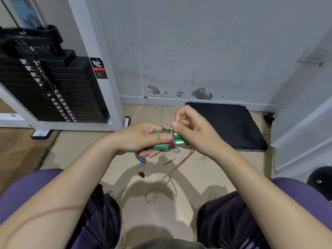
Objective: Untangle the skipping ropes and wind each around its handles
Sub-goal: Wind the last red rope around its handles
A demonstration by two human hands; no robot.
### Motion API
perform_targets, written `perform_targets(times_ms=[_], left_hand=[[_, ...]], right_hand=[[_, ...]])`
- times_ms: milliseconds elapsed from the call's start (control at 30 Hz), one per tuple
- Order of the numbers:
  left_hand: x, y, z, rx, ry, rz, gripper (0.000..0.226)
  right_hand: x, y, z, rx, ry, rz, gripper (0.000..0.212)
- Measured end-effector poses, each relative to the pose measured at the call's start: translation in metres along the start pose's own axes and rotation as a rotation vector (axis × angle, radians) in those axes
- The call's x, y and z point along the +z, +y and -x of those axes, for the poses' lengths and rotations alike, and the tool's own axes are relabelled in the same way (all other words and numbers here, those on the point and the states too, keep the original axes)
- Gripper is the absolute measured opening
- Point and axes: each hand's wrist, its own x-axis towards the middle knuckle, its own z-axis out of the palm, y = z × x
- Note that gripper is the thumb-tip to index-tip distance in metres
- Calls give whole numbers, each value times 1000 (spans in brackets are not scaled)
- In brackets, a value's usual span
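Left hand [142, 139]: fingers curled round a pair of green handles [166, 142] held side by side, thumb pressed across the turns already wound on them. Right hand [193, 131]: thumb and fingers pinched closed on the brown rope [177, 163] just above the handles, at the wound band. Handles: held level in mid-air between the knees, above the floor, touching both hands. Brown rope: several turns round the middle of the handles; remainder hanging from the right end in loose strands, ending in a slack loop on the tiles below. Blue cord [175, 150]: small loop showing under the handles; blue-tipped ends [142, 159] protruding below the left palm, partly hidden by the fingers. Short brown tail with small black end piece [142, 174]: dangling beneath the left hand. Floor tiles [75, 150]: beige, with dark debris specks near the hanging strands. Black mat [230, 126]: flat on the floor behind the right hand, against the skirting. Wall [179, 51]: grey-white, scuffed, paint chipped near the base. Weight stack [45, 87]: black plates in a white frame, far left, well apart from the hands, with warning label [98, 68]. Socket plate [311, 56]: upper right wall. Purple sleeves and dark shorts: foreground, both sides.
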Motion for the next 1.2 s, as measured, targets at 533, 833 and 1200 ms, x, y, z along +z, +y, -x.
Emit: perform_targets(times_ms=[533, 833, 1200], left_hand=[[2, 8, -9, 142, 587, 185, 29], [-2, 4, -11, 89, 848, 271, 29], [-4, -1, -9, -103, 459, -154, 40]], right_hand=[[0, 4, -4, 252, -142, -414, 38], [7, -3, 1, 188, -27, 145, 23], [-7, -3, -1, -90, 139, 449, 19]])
